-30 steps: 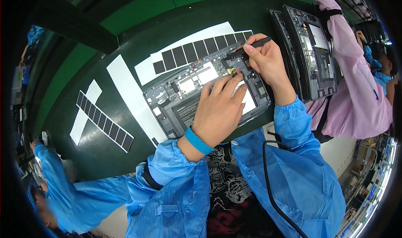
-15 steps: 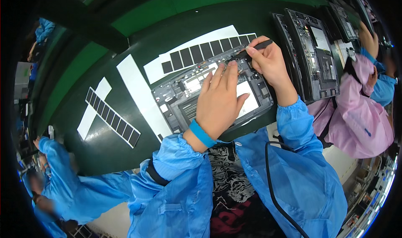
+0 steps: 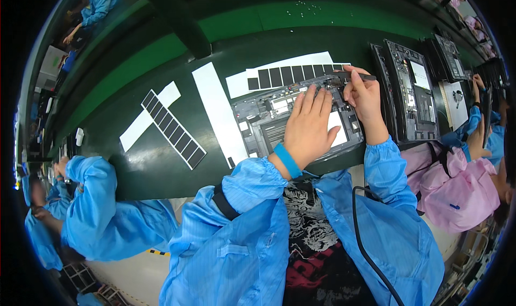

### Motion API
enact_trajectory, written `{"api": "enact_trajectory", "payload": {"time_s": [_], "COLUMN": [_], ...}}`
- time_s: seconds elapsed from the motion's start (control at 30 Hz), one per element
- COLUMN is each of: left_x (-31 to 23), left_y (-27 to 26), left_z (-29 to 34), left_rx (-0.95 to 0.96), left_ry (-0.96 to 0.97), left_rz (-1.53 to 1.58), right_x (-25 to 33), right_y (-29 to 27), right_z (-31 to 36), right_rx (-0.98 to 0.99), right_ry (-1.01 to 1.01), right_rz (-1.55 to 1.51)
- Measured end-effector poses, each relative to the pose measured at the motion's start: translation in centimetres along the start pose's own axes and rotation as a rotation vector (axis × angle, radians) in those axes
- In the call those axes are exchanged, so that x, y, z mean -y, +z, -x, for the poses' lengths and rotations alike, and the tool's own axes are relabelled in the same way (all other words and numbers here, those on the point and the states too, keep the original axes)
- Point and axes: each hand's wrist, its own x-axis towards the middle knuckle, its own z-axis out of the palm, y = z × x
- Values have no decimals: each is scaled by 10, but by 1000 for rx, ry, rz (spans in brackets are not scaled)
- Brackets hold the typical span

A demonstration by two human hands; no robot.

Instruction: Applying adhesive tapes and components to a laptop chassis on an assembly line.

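Note:
An opened laptop base (image 3: 269, 131) lies in front of me, its dark grey inside with circuit board and battery showing. My left hand (image 3: 309, 123) rests flat across its middle, fingers stretched out and open, a blue band round the wrist. At the laptop's far right corner, my right hand (image 3: 365, 93) grips a slim black tweezers-like tool (image 3: 366, 77) between thumb and fingers. The tool's tip is too small to make out. Just beyond the laptop's far edge lies a white strip of black rectangular pads (image 3: 282, 76), partly over white sheets (image 3: 236, 84).
Another strip of black pads (image 3: 172, 127) crosses a white strip (image 3: 137, 128) at left. A long white strip (image 3: 212, 104) lies beside the laptop. More opened laptop bases (image 3: 411, 93) stand at right. Co-workers sit on both sides, in a blue sleeve (image 3: 94, 182) and pink clothing (image 3: 462, 193).
The whole view has shifted, so the bench appears further right and a little lower. My left hand still lies on the laptop; my right hand keeps hold of the black tool, now nearer the corner.

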Motion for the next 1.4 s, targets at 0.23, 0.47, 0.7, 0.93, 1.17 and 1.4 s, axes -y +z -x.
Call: {"api": "enact_trajectory", "payload": {"time_s": [0.23, 0.47, 0.7, 0.93, 1.17, 1.4], "left_x": [3, 25, 114, 129, 128, 128], "left_y": [0, -62, -88, -71, -78, -78], "left_z": [-1, 17, 39, 41, 36, 36], "left_rx": [47, -7, 26, 59, 153, 124], "left_ry": [-3, 12, -147, -144, -191, -138], "left_rz": [-114, 1, 4, 3, -17, -52], "right_x": [3, 51, -6, -17, -18, -16], "right_y": [1, 76, 135, 135, 137, 142], "right_z": [-3, -22, -56, -56, -56, -48], "right_rx": [20, 90, 244, 236, 237, 234], "right_ry": [2, -87, 93, 60, 21, 4], "right_rz": [-133, 141, 511, 529, 577, 532]}}
